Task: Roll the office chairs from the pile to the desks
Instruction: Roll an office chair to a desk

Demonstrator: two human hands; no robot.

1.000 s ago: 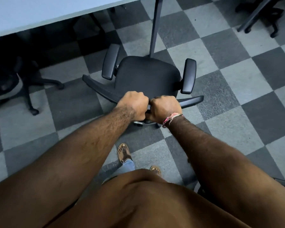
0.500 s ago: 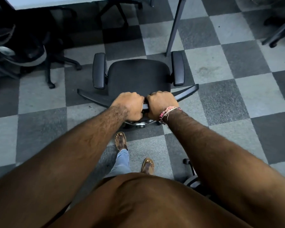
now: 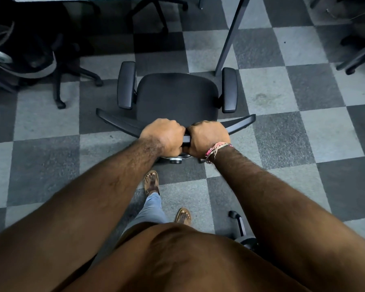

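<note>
Non-task items recorded: checkered carpet tiles (image 3: 303, 131) in light and dark grey underfoot; brown sandals (image 3: 151, 182) on both feet; light blue trouser leg (image 3: 152, 207) above the forward foot; pink and cream thread bracelet (image 3: 216, 149) at one wrist.

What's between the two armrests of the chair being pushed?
In the head view, the black seat lies between the left armrest and the right armrest. Nothing sits on it.

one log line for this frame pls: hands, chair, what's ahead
left hand: grips backrest top | right hand: grips backrest top | black armrest office chair: upright on checkered carpet | ahead: grey desk leg by right armrest
</note>
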